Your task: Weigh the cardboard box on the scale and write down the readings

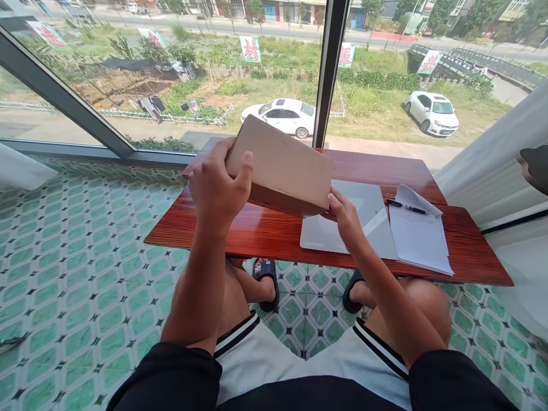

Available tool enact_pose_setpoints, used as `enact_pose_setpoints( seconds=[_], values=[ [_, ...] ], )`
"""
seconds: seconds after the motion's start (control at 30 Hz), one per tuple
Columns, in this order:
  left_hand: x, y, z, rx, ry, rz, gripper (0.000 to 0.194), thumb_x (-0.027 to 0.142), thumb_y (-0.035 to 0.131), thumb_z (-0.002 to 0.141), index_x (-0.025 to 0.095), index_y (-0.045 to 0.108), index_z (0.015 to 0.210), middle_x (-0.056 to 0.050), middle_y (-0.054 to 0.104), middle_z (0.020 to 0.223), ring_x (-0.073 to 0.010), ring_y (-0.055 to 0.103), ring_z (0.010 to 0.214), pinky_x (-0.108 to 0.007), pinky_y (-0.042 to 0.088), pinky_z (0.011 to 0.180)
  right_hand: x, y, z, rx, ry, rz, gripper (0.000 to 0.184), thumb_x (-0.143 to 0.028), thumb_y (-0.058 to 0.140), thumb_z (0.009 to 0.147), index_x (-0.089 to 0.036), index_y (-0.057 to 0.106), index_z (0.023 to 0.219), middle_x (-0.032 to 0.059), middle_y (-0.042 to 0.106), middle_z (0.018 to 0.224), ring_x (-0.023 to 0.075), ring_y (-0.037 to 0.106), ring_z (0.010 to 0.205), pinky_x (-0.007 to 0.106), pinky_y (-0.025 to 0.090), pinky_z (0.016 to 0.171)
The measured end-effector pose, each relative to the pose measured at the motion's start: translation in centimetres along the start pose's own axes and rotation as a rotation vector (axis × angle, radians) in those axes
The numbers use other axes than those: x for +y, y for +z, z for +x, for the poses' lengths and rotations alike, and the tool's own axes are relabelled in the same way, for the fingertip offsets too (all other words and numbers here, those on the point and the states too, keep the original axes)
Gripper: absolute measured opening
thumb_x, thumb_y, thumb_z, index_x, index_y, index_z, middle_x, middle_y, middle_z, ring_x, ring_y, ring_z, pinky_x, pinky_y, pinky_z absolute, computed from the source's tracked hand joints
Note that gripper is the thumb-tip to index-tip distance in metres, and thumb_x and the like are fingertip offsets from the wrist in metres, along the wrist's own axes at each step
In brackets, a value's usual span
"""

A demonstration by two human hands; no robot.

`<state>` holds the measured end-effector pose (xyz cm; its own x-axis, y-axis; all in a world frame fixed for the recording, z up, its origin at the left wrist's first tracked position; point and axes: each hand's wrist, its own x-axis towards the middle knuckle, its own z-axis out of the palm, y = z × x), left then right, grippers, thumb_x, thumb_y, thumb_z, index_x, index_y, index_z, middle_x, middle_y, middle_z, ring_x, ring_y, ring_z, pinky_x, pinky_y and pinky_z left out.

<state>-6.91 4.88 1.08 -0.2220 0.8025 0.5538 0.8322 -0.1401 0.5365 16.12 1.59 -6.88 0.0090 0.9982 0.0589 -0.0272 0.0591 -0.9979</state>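
Observation:
A plain brown cardboard box [282, 162] is held up above the table, tilted so that its right end sits lower. My left hand [220, 182] grips the box's left end, thumb on the near top edge and fingers around the far side. At the lower right corner, my right hand [342, 214] holds the box, its fingers partly hidden behind the end. Below and to the right of the box lies a flat silver laptop [363, 222], closed, partly covered by my right hand and the box.
A reddish-brown wooden table [265, 237] stands before my knees. On its right lie a stack of paper sheets [417, 240] with a curled top page and a black pen [406, 206]. Large windows rise behind the table, and a pale curtain [492, 148] hangs at the right.

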Motion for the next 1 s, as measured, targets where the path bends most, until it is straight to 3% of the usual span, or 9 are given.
enact_pose_setpoints(
  seconds=[0.33, 0.57, 1.0],
  values=[
    [-1.2, 0.1, 0.4, 0.005, 0.021, 0.055, 0.04, 0.047, 0.049, 0.092, 0.029, 0.07, 0.121, -0.007, 0.075, 0.114, -0.0312, 0.067, 0.112, -0.045, 0.047, 0.101, 1.2, 0.5, 0.6, -0.057, 0.044, -0.011, 0.077, -0.07, 0.056, 0.084, -0.026, 0.052, 0.147, 0.0041, 0.067, 0.131, 0.0263, 0.062, 0.119, 0.043, 0.055, 0.101],
    [-1.5, 1.1, 0.6, -0.091, -0.054, 0.1, 0.046, 0.049, 0.047, 0.093, 0.027, 0.068, 0.127, -0.011, 0.074, 0.116, -0.0332, 0.067, 0.111, -0.047, 0.046, 0.1, 1.7, 0.1, 0.8, -0.074, 0.074, -0.02, 0.078, -0.07, 0.054, 0.083, -0.024, 0.054, 0.145, 0.0059, 0.066, 0.131, 0.0273, 0.065, 0.115, 0.046, 0.054, 0.101],
    [-1.8, 1.4, 0.8, -0.138, -0.068, 0.097, 0.047, 0.052, 0.044, 0.091, 0.03, 0.069, 0.125, -0.008, 0.074, 0.119, -0.0334, 0.065, 0.113, -0.048, 0.046, 0.101, 2.2, 0.1, 1.0, -0.083, 0.097, -0.025, 0.074, -0.067, 0.054, 0.086, -0.026, 0.053, 0.147, 0.0053, 0.069, 0.124, 0.0253, 0.065, 0.115, 0.043, 0.055, 0.1]
  ],
)
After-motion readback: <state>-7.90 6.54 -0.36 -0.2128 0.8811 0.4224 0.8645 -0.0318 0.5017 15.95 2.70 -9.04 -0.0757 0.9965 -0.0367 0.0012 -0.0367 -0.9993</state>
